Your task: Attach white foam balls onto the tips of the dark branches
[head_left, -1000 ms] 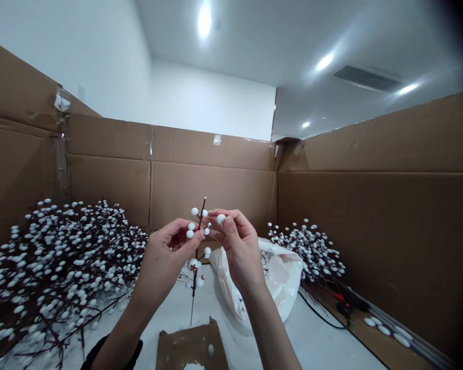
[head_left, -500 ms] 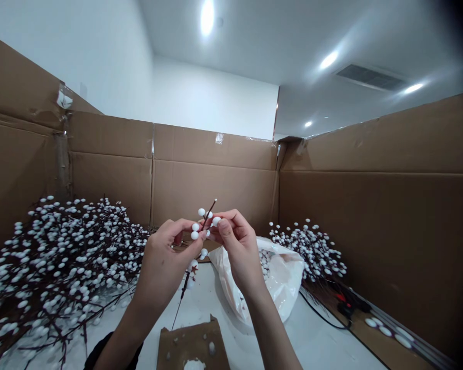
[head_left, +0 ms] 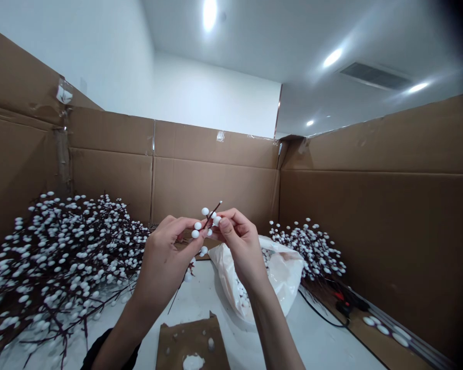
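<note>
Between my two hands, above the table, is a dark brown artificial berry branch (head_left: 212, 215) with several white berries along it. My left hand (head_left: 173, 241) pinches its stem between thumb and fingers, and the lower stem hangs down behind that hand. Thumb and forefinger of my right hand (head_left: 237, 236) close on a white berry (head_left: 216, 221) beside the stem. A white plastic bag (head_left: 287, 272) of loose white berries stands open behind my right wrist. Below my hands lies a cardboard piece (head_left: 177, 339) bearing a white blob of what may be glue.
A large heap of berry branches (head_left: 73, 252) fills the left side of the white table (head_left: 312, 339). A smaller bunch (head_left: 308, 246) lies at the right, near a black cable (head_left: 324, 316) and several white oval pieces (head_left: 386, 330). Cardboard walls (head_left: 216, 190) surround the table.
The branch has tilted further to the right at its tip, and its hanging lower stem has shifted left. Both hands keep their hold in nearly the same place.
</note>
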Demonstrator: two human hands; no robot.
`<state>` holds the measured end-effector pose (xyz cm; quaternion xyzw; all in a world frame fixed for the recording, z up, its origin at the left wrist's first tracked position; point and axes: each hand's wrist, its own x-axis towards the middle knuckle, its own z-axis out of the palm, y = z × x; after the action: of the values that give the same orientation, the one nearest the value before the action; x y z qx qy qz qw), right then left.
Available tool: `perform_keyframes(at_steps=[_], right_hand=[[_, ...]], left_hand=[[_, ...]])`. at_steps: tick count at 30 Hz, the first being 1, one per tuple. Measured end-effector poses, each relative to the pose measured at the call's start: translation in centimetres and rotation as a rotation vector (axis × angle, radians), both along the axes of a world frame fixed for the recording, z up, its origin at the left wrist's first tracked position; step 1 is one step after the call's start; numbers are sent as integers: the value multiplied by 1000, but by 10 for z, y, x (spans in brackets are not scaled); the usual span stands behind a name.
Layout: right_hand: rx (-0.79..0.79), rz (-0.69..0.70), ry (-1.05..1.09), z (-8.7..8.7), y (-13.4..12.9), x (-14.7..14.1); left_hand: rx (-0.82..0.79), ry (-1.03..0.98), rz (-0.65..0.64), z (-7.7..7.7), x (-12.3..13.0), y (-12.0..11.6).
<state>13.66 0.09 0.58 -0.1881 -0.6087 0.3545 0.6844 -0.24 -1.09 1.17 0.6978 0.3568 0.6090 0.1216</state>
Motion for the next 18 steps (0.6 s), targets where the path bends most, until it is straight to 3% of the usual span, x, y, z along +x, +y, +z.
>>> perform_keyframes(at_steps=[5,18], right_hand=[[-2,-1,-20,1,0,3],[-23,0,-11,1,1,0]], left_hand=[[51,32,4,0,1,1],[-1,0,-35,0,1,0]])
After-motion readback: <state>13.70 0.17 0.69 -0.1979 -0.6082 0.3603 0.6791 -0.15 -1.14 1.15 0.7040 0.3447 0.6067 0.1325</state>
